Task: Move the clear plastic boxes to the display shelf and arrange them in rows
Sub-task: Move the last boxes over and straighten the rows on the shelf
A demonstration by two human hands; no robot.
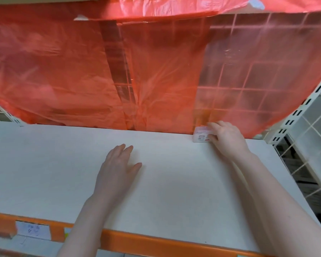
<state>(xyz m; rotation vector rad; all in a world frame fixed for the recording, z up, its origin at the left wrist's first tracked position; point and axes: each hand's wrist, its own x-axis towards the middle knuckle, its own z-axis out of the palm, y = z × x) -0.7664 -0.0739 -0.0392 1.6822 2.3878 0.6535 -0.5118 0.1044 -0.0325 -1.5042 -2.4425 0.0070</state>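
Note:
One small clear plastic box with a white label stands at the back right of the white display shelf, against the red plastic sheet. My right hand grips the box from its right side, with fingers curled over its top and thumb at its front. My left hand lies flat on the shelf near the middle, fingers straight, holding nothing.
A translucent red plastic sheet hangs along the back of the shelf over a wire grid. The shelf's front edge carries an orange strip with a paper label. White slotted uprights and a wire grid panel stand at the right.

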